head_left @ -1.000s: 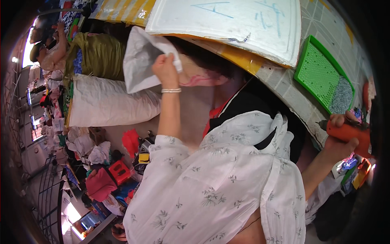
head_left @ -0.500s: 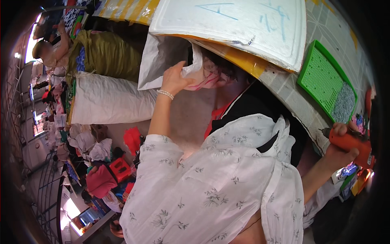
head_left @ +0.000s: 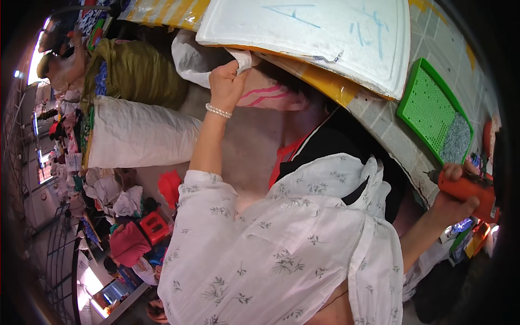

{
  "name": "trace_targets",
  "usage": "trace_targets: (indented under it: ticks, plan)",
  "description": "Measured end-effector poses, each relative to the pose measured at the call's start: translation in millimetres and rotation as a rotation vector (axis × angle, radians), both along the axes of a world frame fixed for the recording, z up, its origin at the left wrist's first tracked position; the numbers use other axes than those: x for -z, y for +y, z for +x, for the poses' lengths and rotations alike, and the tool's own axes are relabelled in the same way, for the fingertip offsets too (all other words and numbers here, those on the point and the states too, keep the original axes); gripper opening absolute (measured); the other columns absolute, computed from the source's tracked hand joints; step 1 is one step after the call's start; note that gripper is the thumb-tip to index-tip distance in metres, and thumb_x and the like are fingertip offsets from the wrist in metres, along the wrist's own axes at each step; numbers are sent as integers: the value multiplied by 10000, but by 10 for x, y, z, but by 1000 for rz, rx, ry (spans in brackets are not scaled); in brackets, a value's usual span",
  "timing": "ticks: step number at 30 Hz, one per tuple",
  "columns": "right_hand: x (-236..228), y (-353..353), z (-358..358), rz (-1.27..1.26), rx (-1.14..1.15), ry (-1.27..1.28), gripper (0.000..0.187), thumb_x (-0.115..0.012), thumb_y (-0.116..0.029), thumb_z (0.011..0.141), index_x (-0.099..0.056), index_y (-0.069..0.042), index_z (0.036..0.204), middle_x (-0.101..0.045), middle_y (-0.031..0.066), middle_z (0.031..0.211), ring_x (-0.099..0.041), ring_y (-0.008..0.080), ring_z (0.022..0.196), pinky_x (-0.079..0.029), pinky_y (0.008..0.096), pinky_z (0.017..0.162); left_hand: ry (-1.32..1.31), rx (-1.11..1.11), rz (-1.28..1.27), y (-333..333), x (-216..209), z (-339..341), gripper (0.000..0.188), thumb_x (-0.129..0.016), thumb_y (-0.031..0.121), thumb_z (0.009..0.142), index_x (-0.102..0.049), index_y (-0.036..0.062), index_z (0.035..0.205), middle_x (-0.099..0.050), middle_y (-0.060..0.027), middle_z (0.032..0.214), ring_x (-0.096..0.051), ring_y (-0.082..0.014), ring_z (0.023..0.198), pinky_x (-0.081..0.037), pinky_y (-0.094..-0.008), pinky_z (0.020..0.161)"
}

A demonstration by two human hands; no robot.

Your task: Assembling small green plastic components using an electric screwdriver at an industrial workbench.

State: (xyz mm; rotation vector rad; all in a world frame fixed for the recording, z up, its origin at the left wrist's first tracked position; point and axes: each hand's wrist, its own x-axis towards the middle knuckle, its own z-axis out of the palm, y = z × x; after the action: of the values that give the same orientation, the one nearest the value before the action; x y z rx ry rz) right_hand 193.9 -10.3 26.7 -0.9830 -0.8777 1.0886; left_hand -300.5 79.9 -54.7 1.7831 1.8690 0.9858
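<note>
Pinched by rim in curled left hand [head_left: 227, 84]: white woven-plastic sack [head_left: 186, 58], spreading leftward beneath near edge of grey tiled surface [head_left: 430, 40], well apart from right hand [head_left: 447, 208]; long axis unclear. Wrapped in right hand's fingers, beside surface's right end: orange, dark-tipped handheld tool [head_left: 461, 187]. Hidden: sack's bottom, contents, some rim behind white foam slab [head_left: 309, 35].

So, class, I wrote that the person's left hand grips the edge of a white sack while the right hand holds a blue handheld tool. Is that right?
Not quite: the handheld tool in the right hand is orange, not blue, as the head view shows. The left hand does grip the edge of a white sack.
</note>
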Motion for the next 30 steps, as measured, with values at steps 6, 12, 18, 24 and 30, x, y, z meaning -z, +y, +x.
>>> trace_targets:
  ticks: [6, 12, 18, 24, 30]
  plan:
    - [25, 58, 57, -23, 20, 27, 784, -616, -618, 695, -484, 30, 1116, -479, 69, 803, -445, 189, 751, -349, 352, 824, 186, 138, -127, -414, 156, 574, 187, -584, 168, 737, -506, 37, 628, -519, -200, 580, -532, -398, 563, -423, -442, 509]
    - [-1, 95, 21, -25, 18, 27, 795, -612, -622, 697, -484, 38, 1121, -474, 78, 805, -446, 203, 772, -351, 365, 854, 331, 436, -94, -996, 578, 1333, 25, -549, 65, 670, -530, 55, 681, -585, -127, 603, -575, -310, 569, -425, -395, 584]
    - [1, 120, 43, -22, 13, -37, 830, -587, -668, 702, -492, 34, 1136, -497, 76, 819, -466, 196, 760, -361, 381, 826, 299, 384, -245, -964, 360, 1230, 442, -572, 98, 729, -453, -3, 1143, -603, -132, 649, -590, -287, 598, -433, -367, 604]
    - [-61, 156, -51, -25, 13, -59, 840, -590, -675, 693, -480, 33, 1132, -487, 74, 813, -462, 195, 753, -354, 382, 841, 246, 465, -440, -1105, 250, 1175, 421, -593, 221, 810, -395, 1, 1110, -602, -153, 686, -571, -365, 666, -420, -410, 623]
    - [-97, 149, -2, -27, 35, -18, 820, -606, -649, 688, -487, 43, 1110, -471, 67, 792, -454, 197, 766, -352, 380, 859, 342, 267, -174, -857, 7, 689, 452, -620, 411, 751, -595, 41, 1010, -588, -147, 1055, -539, -313, 990, -321, -500, 907]
